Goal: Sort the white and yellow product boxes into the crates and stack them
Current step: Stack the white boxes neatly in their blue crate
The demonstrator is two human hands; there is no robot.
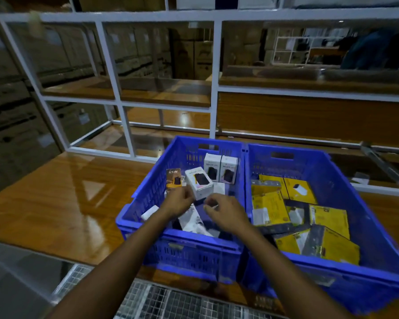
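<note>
Left hand (179,202): I'm gripping tilted white box (199,183) at its corner; right hand (227,214) hovering just beside, fingers curled, hold unclear.

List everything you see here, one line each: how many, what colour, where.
table: one, brown wood, under crates
left crate: one, blue, on the table
right crate: one, blue, right beside it
upright white boxes: two, white, at left crate's far wall
tilted white box: one, white, above left crate
65W box: one, brown-yellow, near left crate's left wall
flat white boxes: at least two, white, left crate's floor
yellow boxes: several, yellow, jumbled in right crate
shelving frame: one, white, behind table
wire mesh: one, grey, bottom edge
left hand: one, grips tilted white box
right hand: one, fingers curled, over left crate
</note>
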